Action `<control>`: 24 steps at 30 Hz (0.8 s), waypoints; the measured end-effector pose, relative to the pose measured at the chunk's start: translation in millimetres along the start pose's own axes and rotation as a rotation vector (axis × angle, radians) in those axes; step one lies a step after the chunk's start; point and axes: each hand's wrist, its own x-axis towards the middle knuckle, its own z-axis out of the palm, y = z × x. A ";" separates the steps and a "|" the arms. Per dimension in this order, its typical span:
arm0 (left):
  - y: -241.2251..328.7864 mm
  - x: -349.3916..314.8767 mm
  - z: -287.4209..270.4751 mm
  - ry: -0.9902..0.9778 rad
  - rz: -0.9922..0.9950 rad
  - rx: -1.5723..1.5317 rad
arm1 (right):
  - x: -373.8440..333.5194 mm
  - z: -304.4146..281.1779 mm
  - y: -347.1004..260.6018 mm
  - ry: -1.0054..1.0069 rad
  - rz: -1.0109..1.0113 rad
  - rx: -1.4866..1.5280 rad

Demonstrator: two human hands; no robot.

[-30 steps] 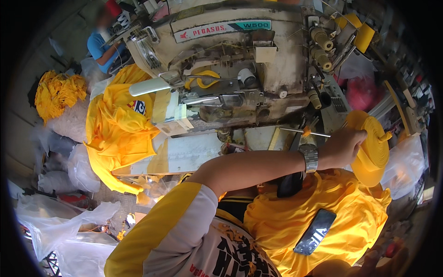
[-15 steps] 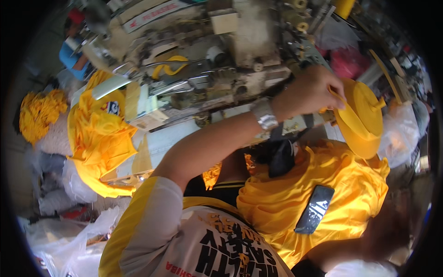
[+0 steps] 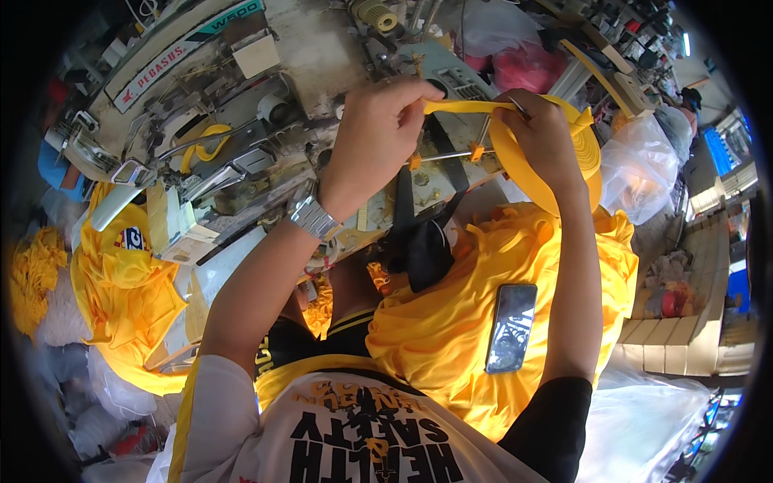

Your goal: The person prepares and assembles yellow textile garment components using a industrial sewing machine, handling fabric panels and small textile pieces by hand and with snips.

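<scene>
A yellow fabric strip runs taut between my hands, coming off a flat coiled roll of the same strip. My left hand, with a metal-banded watch at the wrist, pinches the strip's free end above the sewing machine's table. At the roll, my right hand is closed, its fingers beside the strip and its palm side over the coil. A slim dark metal tool pokes out between those fingers; its exact kind is hidden. Below the roll, yellow cloth lies heaped with a phone on it.
An industrial sewing machine fills the upper left, with another piece of yellow strip at its front. Yellow garments hang over the table's left edge. Clear plastic bags stand right of the roll. A black pouch hangs below the table.
My left hand has left the roll and moved left, drawing out the strip. My right hand has risen from the blurred lower right to the roll. The view has shifted right.
</scene>
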 end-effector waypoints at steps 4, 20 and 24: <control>2.5 -9.8 0.4 0.042 0.119 0.129 | 0.0 9.5 14.7 -0.048 -0.003 0.005; -27.5 -44.3 -28.2 0.153 0.108 0.053 | -23.2 47.3 -52.8 -0.089 -0.041 -0.076; -26.0 -73.0 -51.3 -0.024 -0.110 0.158 | -25.8 55.4 -75.6 0.069 -0.020 -0.123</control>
